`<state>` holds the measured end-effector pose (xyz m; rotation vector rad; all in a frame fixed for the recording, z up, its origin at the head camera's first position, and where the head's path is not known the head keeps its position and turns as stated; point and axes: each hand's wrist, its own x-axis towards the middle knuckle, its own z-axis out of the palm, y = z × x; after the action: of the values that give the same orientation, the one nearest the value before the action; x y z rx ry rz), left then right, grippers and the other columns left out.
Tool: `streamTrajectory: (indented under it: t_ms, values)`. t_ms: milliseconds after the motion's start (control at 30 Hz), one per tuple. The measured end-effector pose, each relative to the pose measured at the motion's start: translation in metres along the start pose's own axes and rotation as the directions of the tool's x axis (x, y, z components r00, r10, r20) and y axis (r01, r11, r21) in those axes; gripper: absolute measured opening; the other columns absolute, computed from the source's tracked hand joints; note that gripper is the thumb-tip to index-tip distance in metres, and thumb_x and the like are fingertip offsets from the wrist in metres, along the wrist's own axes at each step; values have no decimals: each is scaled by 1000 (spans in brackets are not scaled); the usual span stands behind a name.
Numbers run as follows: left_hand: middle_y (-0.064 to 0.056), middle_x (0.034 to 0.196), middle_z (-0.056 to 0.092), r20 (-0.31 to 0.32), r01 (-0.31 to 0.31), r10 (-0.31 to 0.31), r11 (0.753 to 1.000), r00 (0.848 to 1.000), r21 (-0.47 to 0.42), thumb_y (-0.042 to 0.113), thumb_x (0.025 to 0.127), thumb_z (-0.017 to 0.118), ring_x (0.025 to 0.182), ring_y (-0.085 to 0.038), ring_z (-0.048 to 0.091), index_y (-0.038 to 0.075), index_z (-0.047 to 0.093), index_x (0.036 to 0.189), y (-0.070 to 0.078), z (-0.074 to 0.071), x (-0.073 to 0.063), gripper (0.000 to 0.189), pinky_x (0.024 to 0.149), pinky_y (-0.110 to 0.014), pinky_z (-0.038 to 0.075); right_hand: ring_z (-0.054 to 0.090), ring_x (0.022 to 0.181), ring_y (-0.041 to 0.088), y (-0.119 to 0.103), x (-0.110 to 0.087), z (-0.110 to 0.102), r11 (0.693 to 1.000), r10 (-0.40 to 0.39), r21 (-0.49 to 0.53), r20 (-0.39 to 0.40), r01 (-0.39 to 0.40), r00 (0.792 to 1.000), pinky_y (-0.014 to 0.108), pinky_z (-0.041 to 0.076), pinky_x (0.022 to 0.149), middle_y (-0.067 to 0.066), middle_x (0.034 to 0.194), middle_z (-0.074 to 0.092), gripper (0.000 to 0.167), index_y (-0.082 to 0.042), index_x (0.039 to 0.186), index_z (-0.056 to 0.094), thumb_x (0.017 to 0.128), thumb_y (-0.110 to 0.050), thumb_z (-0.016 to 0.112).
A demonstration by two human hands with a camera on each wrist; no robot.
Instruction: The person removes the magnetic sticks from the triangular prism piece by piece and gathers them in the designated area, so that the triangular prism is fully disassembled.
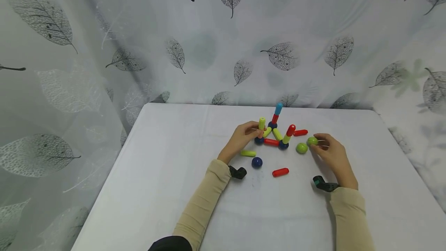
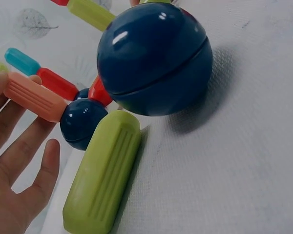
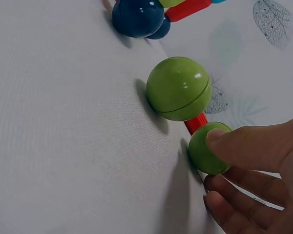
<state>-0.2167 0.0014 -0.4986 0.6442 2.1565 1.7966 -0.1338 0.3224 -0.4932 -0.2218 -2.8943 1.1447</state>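
Note:
My left hand (image 1: 240,136) pinches an upright post at the left corner of a triangular frame of sticks and dark blue balls. The post has a yellow-green stick (image 1: 262,123) on top and a salmon stick (image 2: 36,97) below, which meets a dark blue ball (image 2: 83,123). My right hand (image 1: 331,156) holds a green ball (image 3: 205,153) between thumb and fingers, low over the table or touching it; I cannot tell which. Beside it lies a second green ball (image 1: 301,148). The other corners carry a red-and-blue post (image 1: 276,114) and a red-and-yellow-green post (image 1: 289,134).
Near the left hand lie a loose yellow-green stick (image 1: 248,153) and a dark blue ball (image 1: 256,162). One red stick (image 1: 280,172) lies toward the front, another red stick (image 1: 300,133) behind the green balls. A leaf-patterned curtain (image 1: 205,49) hangs behind the white table (image 1: 156,165).

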Motion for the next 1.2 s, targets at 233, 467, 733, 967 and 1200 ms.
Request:
streamTrajectory:
  t_ms: [233, 467, 733, 967, 1200]
  values:
    - [-8, 134, 71, -3, -9, 9, 1000, 1000, 10, 25, 106, 62, 120, -20, 70, 13, 64, 138, 2, -2, 3, 33, 111, -39, 52, 54, 132, 51, -4, 1, -11, 1000, -20, 19, -1, 20, 1000, 64, 48, 107, 32, 147, 53, 55, 1, 149, 48, 106, -29, 62]
    - [-8, 132, 72, -2, -23, 23, 999, 1000, 44, 27, 104, 65, 116, -20, 71, 13, 66, 135, 0, -4, 0, 34, 106, -38, 55, 57, 131, 45, -20, -5, -25, 996, -89, 20, -88, 91, 992, 60, 49, 106, 26, 145, 58, 49, -1, 146, 53, 106, -27, 62]
    - [-9, 133, 70, -3, -31, 31, 997, 1000, 73, 27, 103, 68, 124, -24, 68, 15, 66, 134, 2, -3, -2, 33, 104, -37, 56, 63, 120, 12, -40, -11, -31, 984, -161, 38, -214, 173, 963, 6, 47, 91, 17, 139, 65, 42, -9, 142, 60, 106, -30, 62]
    - [-10, 131, 71, -14, -37, 38, 997, 999, 66, 25, 102, 69, 123, -25, 68, 13, 67, 131, 1, -2, -4, 31, 103, -37, 56, 53, 107, -18, -67, -23, -22, 947, -233, 141, -319, 290, 918, -1, 41, 92, 12, 132, 68, 36, -14, 140, 63, 105, -24, 63]
    - [-9, 131, 71, -13, -40, 41, 996, 999, 73, 26, 102, 68, 123, -24, 68, 14, 67, 131, -1, 2, -5, 31, 104, -36, 56, 56, 109, -7, -96, -35, -14, 898, -327, 192, -313, 396, 892, 1, 42, 95, 10, 130, 69, 34, -12, 138, 64, 104, -15, 65]
